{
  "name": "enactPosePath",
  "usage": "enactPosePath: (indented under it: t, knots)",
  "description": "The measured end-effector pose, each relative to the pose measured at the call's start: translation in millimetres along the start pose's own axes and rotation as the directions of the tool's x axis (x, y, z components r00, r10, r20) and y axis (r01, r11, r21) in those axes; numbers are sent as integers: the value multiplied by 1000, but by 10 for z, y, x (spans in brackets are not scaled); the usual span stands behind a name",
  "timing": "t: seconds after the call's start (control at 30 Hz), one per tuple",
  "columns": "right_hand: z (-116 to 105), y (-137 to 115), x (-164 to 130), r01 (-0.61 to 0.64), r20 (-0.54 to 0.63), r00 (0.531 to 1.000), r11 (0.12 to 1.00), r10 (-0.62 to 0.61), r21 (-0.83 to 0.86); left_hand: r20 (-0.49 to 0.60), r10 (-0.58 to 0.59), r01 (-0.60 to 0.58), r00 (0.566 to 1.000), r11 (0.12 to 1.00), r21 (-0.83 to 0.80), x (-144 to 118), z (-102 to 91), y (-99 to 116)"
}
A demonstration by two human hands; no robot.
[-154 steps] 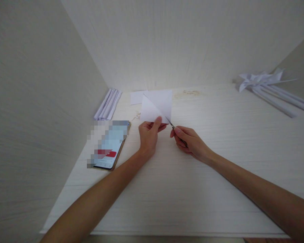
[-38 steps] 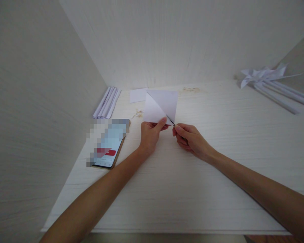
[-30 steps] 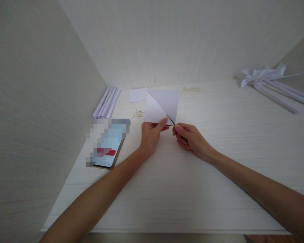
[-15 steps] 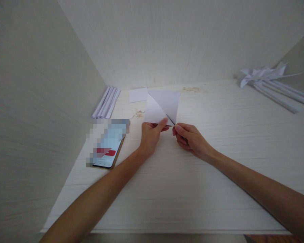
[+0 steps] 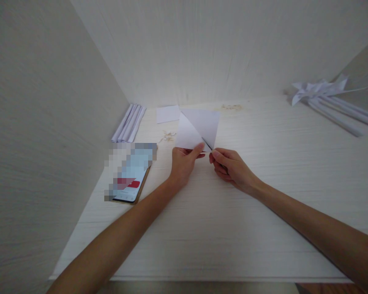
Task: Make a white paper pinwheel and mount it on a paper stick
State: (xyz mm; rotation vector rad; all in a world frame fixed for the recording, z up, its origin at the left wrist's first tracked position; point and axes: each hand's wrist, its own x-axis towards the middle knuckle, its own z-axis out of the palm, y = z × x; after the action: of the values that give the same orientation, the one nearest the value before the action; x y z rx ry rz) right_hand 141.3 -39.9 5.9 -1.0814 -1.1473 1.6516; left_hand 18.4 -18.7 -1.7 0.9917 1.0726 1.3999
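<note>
My left hand (image 5: 184,163) pinches the bottom edge of a white square paper sheet (image 5: 199,126) and holds it upright above the white desk (image 5: 233,212). A diagonal slit runs down the sheet from its upper left. My right hand (image 5: 230,167) grips small scissors (image 5: 207,144). Their thin dark blades sit in the sheet's lower part, just right of my left thumb. The scissor handles are hidden inside my fingers.
A phone (image 5: 130,173) with a lit screen lies left of my hands. Rolled paper sticks (image 5: 129,122) rest by the left wall, with a small paper piece (image 5: 168,114) and scraps (image 5: 168,136) beside them. Paper pinwheels on sticks (image 5: 325,96) lie at the far right. Walls enclose three sides.
The sheet has shifted slightly to the right, and the scissor blades have gone further into its lower corner. Both hands stay in nearly the same place.
</note>
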Motion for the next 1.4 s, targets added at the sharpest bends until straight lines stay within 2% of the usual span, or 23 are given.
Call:
enactPosePath:
  t: [0.43, 0.63, 0.77, 1.2, 1.4]
  knots:
    - [-12, 10, 8, 2, 5, 1000, 1000, -2, 6, 21, -26, 27, 999, 999, -41, 11, 0, -5]
    - [-3, 2, 4, -7, 8, 1000, 1000, 7, -14, -71, -14, 7, 997, 994, -107, 43, -10, -8]
    - [1, -9, -6, -9, 2, 1000, 1000, 10, -19, -102, 21, -31, 995, 995, -95, 58, -16, -7]
    - [4, -7, -5, -7, 2, 1000, 1000, 8, -16, -93, 35, -39, 995, 998, -41, 48, -17, -22]
    - [11, -12, -4, -10, -7, 1000, 1000, 10, -29, -91, 36, -43, 995, 996, -77, 38, -7, -12]
